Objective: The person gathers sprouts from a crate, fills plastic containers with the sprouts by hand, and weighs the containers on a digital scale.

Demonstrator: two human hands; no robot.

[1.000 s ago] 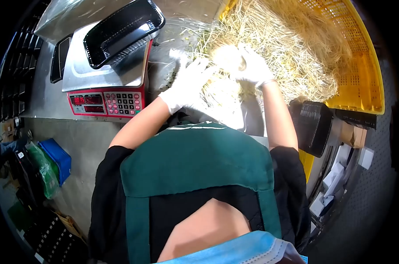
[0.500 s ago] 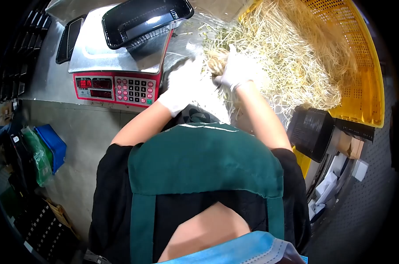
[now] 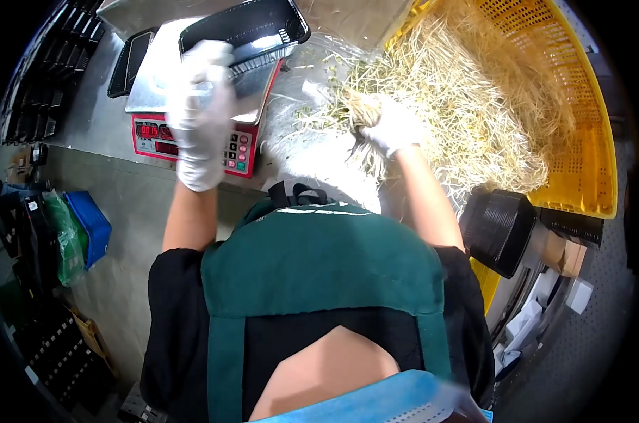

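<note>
My left hand (image 3: 201, 116), in a white glove and blurred, is over the red-trimmed digital scale (image 3: 142, 144). Its fingertips overlap the near left edge of a black plastic tray (image 3: 252, 28) on the scale's metal plate; whether they grip it I cannot make out. My right hand (image 3: 393, 127), gloved too, is closed round a bunch of bean sprouts (image 3: 362, 109) at the left edge of a large sprout heap (image 3: 467, 106). A few loose sprouts lie on the metal table (image 3: 291, 130) between the hands.
A yellow perforated basket (image 3: 584, 169) lies on its side behind the heap. Black trays (image 3: 499, 229) are stacked at its near corner. Another black tray (image 3: 131, 63) is left of the scale, and more stacked trays (image 3: 45, 84) stand farther left. A blue bin (image 3: 87, 229) is below the table's left side.
My left hand has moved left and away from me, from beside the sprouts to over the scale and tray. My right hand keeps hold of the bunch. The view has shifted slightly.
</note>
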